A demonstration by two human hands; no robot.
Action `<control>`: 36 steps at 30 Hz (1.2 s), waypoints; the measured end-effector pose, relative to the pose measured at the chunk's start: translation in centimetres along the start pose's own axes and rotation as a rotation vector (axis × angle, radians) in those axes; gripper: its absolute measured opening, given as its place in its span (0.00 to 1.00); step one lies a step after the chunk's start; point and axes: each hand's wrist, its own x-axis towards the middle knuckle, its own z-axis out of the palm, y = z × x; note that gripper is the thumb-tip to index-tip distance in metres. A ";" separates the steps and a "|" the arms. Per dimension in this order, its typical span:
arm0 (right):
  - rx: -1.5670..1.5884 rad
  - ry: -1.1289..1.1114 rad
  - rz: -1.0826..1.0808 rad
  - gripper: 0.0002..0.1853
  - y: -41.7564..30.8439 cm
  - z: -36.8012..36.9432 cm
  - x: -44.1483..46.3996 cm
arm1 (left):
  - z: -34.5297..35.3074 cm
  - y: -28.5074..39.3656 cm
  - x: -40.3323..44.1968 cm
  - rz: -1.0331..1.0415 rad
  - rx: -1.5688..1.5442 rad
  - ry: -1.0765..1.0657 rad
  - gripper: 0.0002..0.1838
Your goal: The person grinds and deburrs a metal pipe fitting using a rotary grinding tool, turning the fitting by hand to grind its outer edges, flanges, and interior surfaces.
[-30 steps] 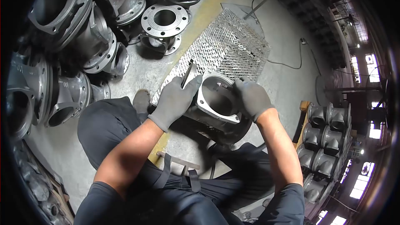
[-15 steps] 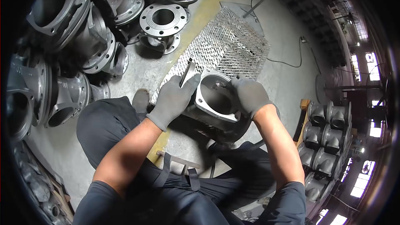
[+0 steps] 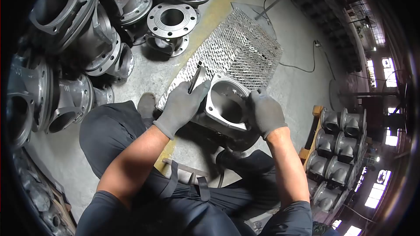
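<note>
A grey metal valve body casting [image 3: 213, 112] stands between my legs, with its squarish machined flange and round bore facing up. My left hand [image 3: 180, 107], in a grey glove, is closed around a flat, dark-edged metal tool [image 3: 198, 78] that points away from me, just left of the flange. My right hand [image 3: 267, 112], gloved too, has its fingers curled at the flange's right edge. Its palm side is hidden, so whatever it may hold does not show. Inside the bore, the far wall has bright patches.
An expanded-metal grating [image 3: 227, 39] lies on the floor ahead. A flanged casting [image 3: 186, 21] stands at its left, near more piled castings [image 3: 94, 35]. On the right, rows of castings [image 3: 334, 142] sit by a wooden beam [image 3: 316, 124]. A cable [image 3: 302, 71] crosses the floor.
My right hand has moved from the flange's far right corner toward me along its right edge. My left hand and the flat metal tool stay nearly where they were.
</note>
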 end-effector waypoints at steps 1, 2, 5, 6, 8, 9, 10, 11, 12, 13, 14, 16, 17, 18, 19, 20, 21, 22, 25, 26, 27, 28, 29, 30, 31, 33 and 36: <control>0.019 0.051 0.020 0.14 0.1 0.4 0.0 | 0.1 -0.1 0.0 0.002 -0.002 -0.003 0.41; 0.019 0.052 0.021 0.14 0.2 0.4 0.0 | 0.2 -0.4 0.1 0.022 -0.008 -0.005 0.41; 0.056 0.040 0.064 0.14 0.0 0.3 0.3 | 0.2 -0.7 0.2 0.072 0.013 0.006 0.41; 0.057 0.024 0.066 0.14 0.1 0.2 0.3 | 0.4 -0.9 0.3 0.085 0.023 0.012 0.41; 0.050 0.008 0.064 0.14 -0.3 -0.6 0.4 | 0.6 -1.1 0.4 0.065 0.024 0.020 0.42; 0.010 -0.051 0.053 0.12 -0.5 -1.3 0.5 | 0.6 -1.3 0.4 0.047 0.018 0.021 0.43; -0.028 -0.110 0.043 0.10 -0.7 -1.8 0.6 | 0.5 -1.1 0.3 0.030 0.013 0.022 0.43; -0.031 -0.110 0.043 0.10 -0.7 -1.8 0.8 | 0.4 -0.8 0.2 0.007 -0.021 0.014 0.44; -0.037 -0.088 0.018 0.11 -0.4 -1.7 0.9 | 0.3 -0.5 0.2 -0.004 -0.039 0.010 0.44; -0.044 -0.068 -0.007 0.11 -0.3 -1.7 1.0 | 0.3 -0.1 0.1 -0.015 -0.058 0.006 0.45; -0.047 -0.069 -0.010 0.11 -0.2 -1.9 1.1 | 0.2 0.1 0.0 -0.014 -0.066 0.008 0.45; -0.022 -0.090 -0.036 0.11 -0.1 -2.1 1.1 | 0.1 -0.1 -0.1 -0.018 -0.073 0.008 0.45; -0.023 -0.091 -0.033 0.11 0.0 -1.9 1.0 | 0.1 -0.2 0.0 -0.032 -0.052 -0.007 0.45; 0.002 -0.076 -0.013 0.11 0.2 -1.6 1.0 | 0.2 -0.2 0.1 -0.038 -0.043 -0.012 0.45; 0.027 -0.059 0.005 0.12 0.3 -1.4 1.1 | 0.1 -0.1 0.1 -0.044 -0.035 -0.017 0.45; 0.026 -0.059 0.004 0.12 0.3 -1.5 1.1 | 0.2 0.1 0.0 -0.045 0.030 -0.026 0.33; 0.021 -0.070 0.005 0.12 0.3 -1.5 1.2 | 0.1 0.3 0.0 -0.045 0.095 -0.034 0.23; 0.017 -0.082 0.009 0.12 0.3 -1.6 1.2 | 0.2 0.3 0.0 -0.045 0.095 -0.035 0.23; 0.006 -0.092 0.012 0.12 0.2 -2.0 1.3 | 0.4 0.2 0.0 -0.076 0.044 -0.008 0.24; 0.005 -0.092 0.011 0.12 0.2 -2.0 1.3 | 0.3 0.3 -0.1 -0.067 0.041 -0.010 0.25; -0.007 -0.094 0.003 0.12 0.3 -1.9 1.3 | 0.2 0.4 -0.1 -0.057 0.039 -0.013 0.25; -0.020 -0.096 -0.006 0.12 0.3 -1.9 1.4 | 0.2 0.3 -0.1 -0.058 0.038 -0.011 0.25; -0.019 -0.096 -0.006 0.12 0.4 -1.8 1.4 | 0.2 0.3 -0.1 -0.056 0.055 -0.011 0.22; -0.014 -0.101 -0.025 0.11 0.5 -1.7 1.6 | 0.2 0.2 0.0 -0.052 0.071 -0.011 0.20; -0.010 -0.105 -0.044 0.11 0.5 -1.7 1.7 | 0.4 -0.3 0.0 -0.050 0.070 -0.010 0.20; -0.009 -0.100 -0.037 0.11 0.4 -1.7 1.5 | 0.9 -1.7 0.2 0.099 0.198 -0.014 0.18; -0.009 -0.103 -0.016 0.11 -0.2 -2.0 1.4 | 0.9 -2.0 0.1 0.246 0.262 0.025 0.19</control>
